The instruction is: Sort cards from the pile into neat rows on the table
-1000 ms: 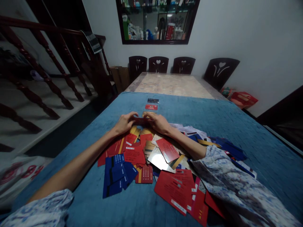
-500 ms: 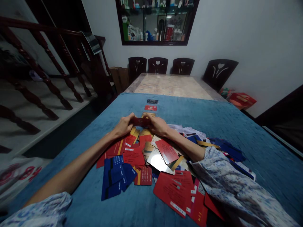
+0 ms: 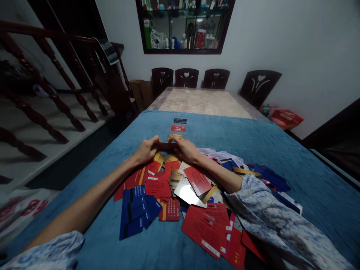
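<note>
Between my two hands is a dark red card, seen nearly edge-on. My left hand pinches its left end, and my right hand grips its right end. Just beyond lies a gold card, then a red card and a black card in a column. Below my hands spreads a heap of plastic cards: red cards, blue cards, a shiny silvery card and larger red cards. My right forearm passes over part of the heap and hides some of it.
A blue cloth covers the near part of the table; its far end is a bare marbled top. More white cards and blue cards lie to the right. Chairs stand behind, a wooden railing at left.
The card in my hands has tilted slightly and sits a touch lower. Both hands keep their hold; the heap is unchanged, and the whole view has shifted very slightly.
</note>
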Demonstrator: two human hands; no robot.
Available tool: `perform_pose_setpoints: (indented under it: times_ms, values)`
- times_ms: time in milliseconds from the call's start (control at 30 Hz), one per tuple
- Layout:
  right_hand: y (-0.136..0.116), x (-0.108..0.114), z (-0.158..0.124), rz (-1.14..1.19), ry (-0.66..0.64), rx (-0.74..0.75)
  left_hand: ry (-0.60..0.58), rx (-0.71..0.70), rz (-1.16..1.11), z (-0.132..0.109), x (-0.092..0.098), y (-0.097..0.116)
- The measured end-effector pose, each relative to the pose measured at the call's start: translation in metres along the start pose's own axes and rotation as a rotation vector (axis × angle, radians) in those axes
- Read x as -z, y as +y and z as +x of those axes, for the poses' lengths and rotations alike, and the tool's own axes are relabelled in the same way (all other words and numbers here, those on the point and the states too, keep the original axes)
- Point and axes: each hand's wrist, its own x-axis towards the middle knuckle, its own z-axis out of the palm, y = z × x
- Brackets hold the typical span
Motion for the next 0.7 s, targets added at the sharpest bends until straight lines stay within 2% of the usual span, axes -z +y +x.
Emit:
perform_pose_setpoints:
  times_ms: [233, 500, 700]
  values:
    - [0.005, -0.004, 0.002, -0.028, -0.007, -0.017, -0.037, 0.009, 0.004, 0.0, 0.0, -0.001]
    - [0.011, -0.007, 0.008, 0.007, 0.066, 0.099, -0.029, 0.035, 0.044, 0.009, -0.002, 0.001]
    - [0.015, 0.0, 0.01, -0.075, 0.081, 0.014, -0.049, 0.026, -0.013, 0.026, -0.001, 0.0]
